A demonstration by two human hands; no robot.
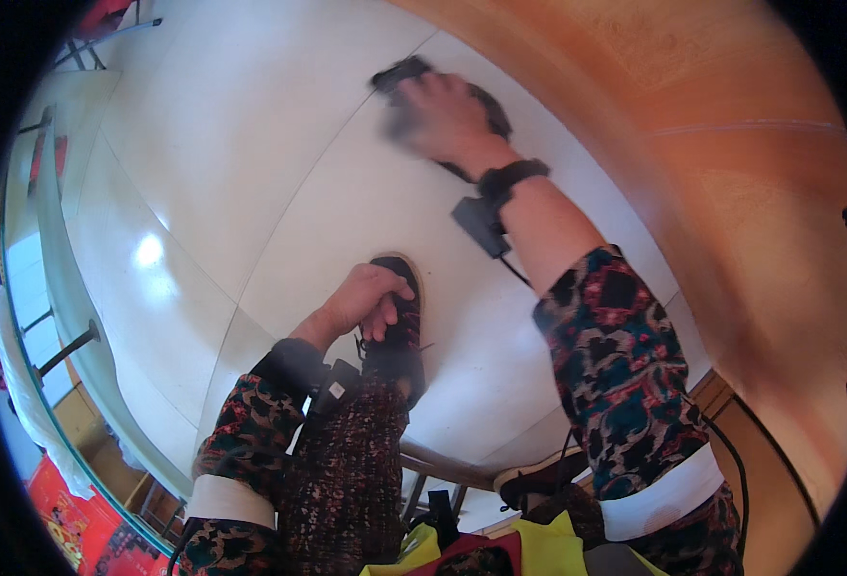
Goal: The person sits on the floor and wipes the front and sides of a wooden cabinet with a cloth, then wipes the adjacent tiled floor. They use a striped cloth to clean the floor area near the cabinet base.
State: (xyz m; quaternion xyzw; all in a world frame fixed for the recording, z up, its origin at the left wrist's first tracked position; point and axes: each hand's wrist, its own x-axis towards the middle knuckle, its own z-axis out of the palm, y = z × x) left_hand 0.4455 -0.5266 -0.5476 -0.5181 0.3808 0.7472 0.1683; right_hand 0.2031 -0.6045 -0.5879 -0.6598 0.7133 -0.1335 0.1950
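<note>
Up ahead, my right hand (443, 117) presses down over a dark cloth (402, 73) on the pale tiled floor (308, 211). Dark parts of the cloth stick out on both sides of the hand, which is smeared by motion. My left hand (364, 298) hangs loosely with nothing in it, fingers bent and somewhat apart. It is in front of my dark lace-up shoe (406, 322); whether it touches the shoe I cannot tell. Each wrist wears a black strap with a small box.
An orange-brown wooden surface (731, 173) curves along the right side. On the left stands a glass-edged table or shelf (87, 355) with metal supports and red printed items (59, 514) beneath. My other shoe (539, 480) is at the lower right, by a wooden stool rung (452, 468).
</note>
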